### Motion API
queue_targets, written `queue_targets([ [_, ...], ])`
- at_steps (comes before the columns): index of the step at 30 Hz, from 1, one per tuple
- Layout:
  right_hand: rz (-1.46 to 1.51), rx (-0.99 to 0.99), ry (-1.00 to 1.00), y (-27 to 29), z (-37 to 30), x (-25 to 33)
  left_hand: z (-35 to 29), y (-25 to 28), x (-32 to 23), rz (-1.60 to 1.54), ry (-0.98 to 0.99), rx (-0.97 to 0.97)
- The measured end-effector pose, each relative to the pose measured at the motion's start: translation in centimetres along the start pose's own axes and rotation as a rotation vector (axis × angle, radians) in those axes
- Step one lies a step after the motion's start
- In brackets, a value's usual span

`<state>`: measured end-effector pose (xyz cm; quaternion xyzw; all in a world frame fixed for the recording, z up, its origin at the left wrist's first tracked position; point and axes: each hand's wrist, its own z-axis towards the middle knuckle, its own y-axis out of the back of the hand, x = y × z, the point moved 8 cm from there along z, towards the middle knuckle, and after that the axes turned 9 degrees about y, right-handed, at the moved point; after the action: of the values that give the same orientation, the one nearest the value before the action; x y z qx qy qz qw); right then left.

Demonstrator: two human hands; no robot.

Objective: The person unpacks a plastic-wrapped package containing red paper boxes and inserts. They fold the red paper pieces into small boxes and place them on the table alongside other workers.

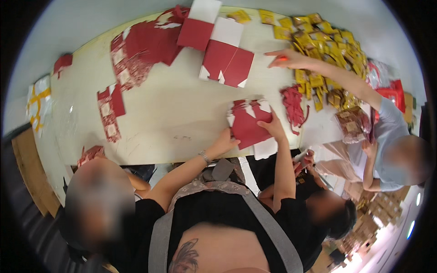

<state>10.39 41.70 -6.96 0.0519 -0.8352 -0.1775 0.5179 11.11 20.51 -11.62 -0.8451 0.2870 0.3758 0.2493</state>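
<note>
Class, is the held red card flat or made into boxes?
Flat: the red card lies stacked between the left hand and right hand, layered flaps showing at its far edge.

The red stack [249, 131] partly hides the left hand [223, 143] — three heads [101, 202] are blurred.

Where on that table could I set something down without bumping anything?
On the table, the widest bare patch lies between the printed red pieces and the left hand at the red stack. Another lies left of those pieces. Yellow packets and red ribbons crowd the right; red-and-white stacks, the far edge.
</note>
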Motion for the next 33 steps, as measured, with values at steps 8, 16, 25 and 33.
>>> queue_targets([
  [8,-0.144,-0.428,0.303,-9.9,-1.3,16.5,-7.5,23.3,-2.6,0.219,-0.118,-0.735],
  [16,-0.056,-0.239,0.280,-30.9,20.9,22.5,-10.6,49.5,-13.6,0.479,-0.323,-1.371],
  [25,0.710,-0.122,-0.127,-30.8,31.9,18.8,1.2,58.2,-16.3,0.480,-0.018,-1.240],
  [33,0.823,0.025,0.185,-32.3,26.7,28.0,2.5,50.1,-18.8,-0.060,-0.286,-0.773],
])
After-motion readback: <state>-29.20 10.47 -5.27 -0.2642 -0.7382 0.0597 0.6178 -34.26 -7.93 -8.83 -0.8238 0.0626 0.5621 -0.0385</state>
